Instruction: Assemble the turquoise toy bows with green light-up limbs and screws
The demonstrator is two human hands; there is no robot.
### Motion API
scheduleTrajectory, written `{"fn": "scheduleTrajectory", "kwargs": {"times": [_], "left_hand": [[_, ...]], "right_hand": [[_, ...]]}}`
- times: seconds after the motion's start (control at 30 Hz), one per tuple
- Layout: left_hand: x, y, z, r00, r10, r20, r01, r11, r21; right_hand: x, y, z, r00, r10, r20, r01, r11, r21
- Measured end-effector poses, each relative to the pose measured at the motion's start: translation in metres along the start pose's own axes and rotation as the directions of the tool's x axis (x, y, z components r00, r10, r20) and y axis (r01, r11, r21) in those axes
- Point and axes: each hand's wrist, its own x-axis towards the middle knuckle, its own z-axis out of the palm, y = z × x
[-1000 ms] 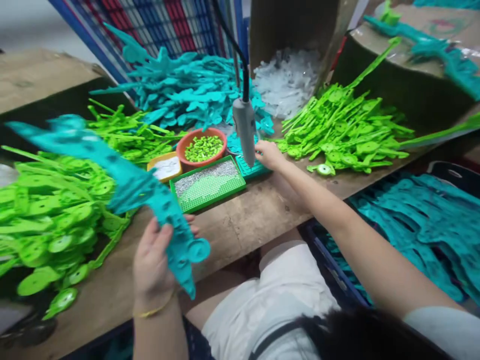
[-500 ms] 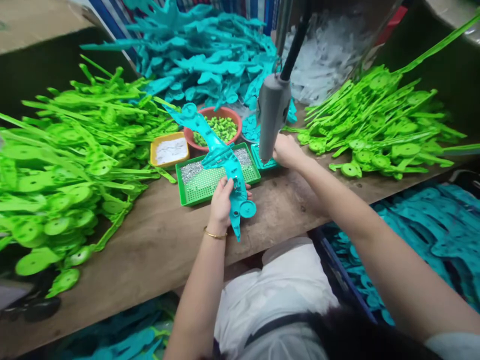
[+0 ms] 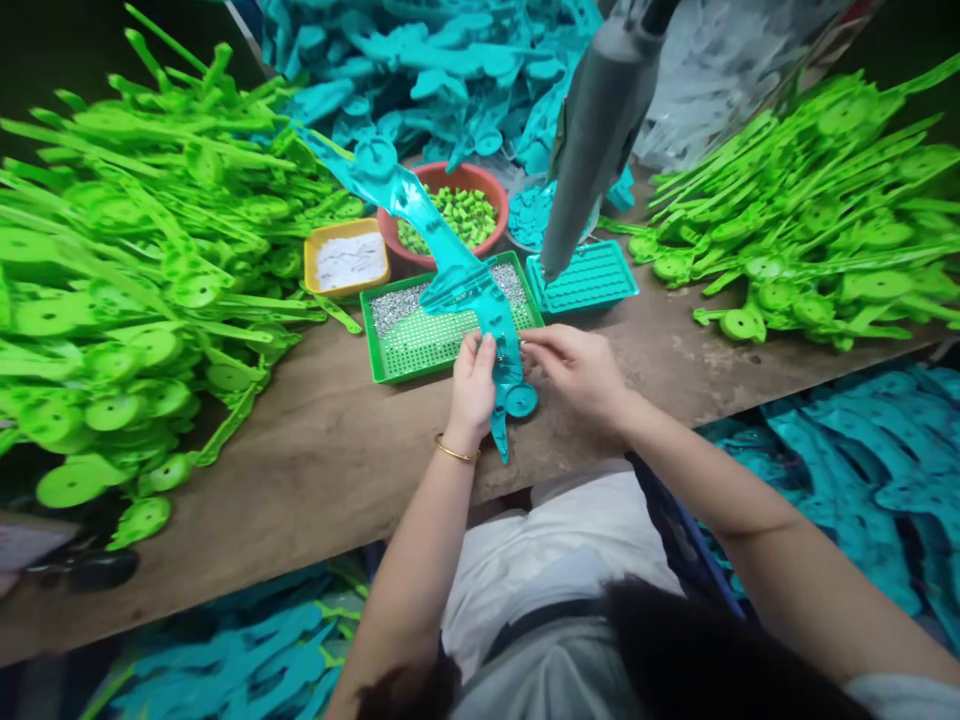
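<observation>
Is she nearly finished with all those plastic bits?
Not nearly, it seems. In hand: the left hand holds one teal piece over the green tray while the right hand touches it near its round end. Which pieces are done can't be told. Big heaps of green pieces and teal pieces lie on the bench.

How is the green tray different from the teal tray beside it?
The green tray is larger and has small silvery pieces piled at its far end; the teal tray is smaller and looks empty. The teal plastic part held in both hands lies over the green tray only. Both are rectangular, with gridded floors.
</observation>
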Motion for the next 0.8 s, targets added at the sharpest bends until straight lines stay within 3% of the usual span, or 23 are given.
{"fn": "scheduleTrajectory", "kwargs": {"times": [0.1, 0.23, 0.33, 0.5, 0.57, 0.63, 0.7, 0.73, 0.77, 0.8], "left_hand": [[0.001, -0.003, 0.0, 0.996, 0.084, -0.029, -0.082, 0.994, 0.067], [0.001, -0.005, 0.0, 0.999, 0.029, -0.015, -0.028, 0.997, 0.074], [0.0, -0.008, 0.001, 1.0, 0.023, 0.007, -0.023, 0.99, 0.137], [-0.005, -0.012, 0.003, 0.995, 0.083, 0.053, -0.095, 0.947, 0.306], [-0.005, -0.011, 0.004, 0.994, 0.097, 0.049, -0.108, 0.933, 0.343], [-0.006, -0.01, 0.004, 0.999, 0.027, 0.033, -0.036, 0.954, 0.298], [-0.005, -0.009, 0.004, 0.995, -0.094, 0.027, 0.088, 0.981, 0.174], [-0.005, -0.008, 0.004, 0.989, -0.146, 0.032, 0.142, 0.983, 0.114], [-0.005, -0.007, 0.004, 0.983, -0.18, 0.038, 0.177, 0.982, 0.068], [-0.004, -0.007, 0.004, 0.98, -0.195, 0.042, 0.194, 0.98, 0.042]], "right_hand": [[0.005, -0.005, 0.018, 0.973, -0.227, 0.027, 0.225, 0.926, -0.305], [0.006, 0.0, 0.015, 0.929, -0.357, 0.101, 0.341, 0.715, -0.611], [0.004, 0.002, 0.009, 0.911, -0.37, 0.182, 0.383, 0.593, -0.708], [0.0, -0.004, 0.002, 0.888, -0.36, 0.284, 0.444, 0.516, -0.733], [-0.002, -0.005, -0.007, 0.866, -0.388, 0.314, 0.49, 0.536, -0.687], [0.0, 0.0, -0.025, 0.891, -0.399, 0.218, 0.443, 0.65, -0.618], [0.014, 0.012, -0.046, 0.944, -0.326, -0.045, 0.25, 0.8, -0.545], [0.025, 0.02, -0.057, 0.946, -0.251, -0.204, 0.113, 0.849, -0.517], [0.038, 0.028, -0.065, 0.941, -0.179, -0.287, 0.015, 0.87, -0.494], [0.052, 0.036, -0.07, 0.954, -0.116, -0.276, -0.034, 0.874, -0.484]]}}
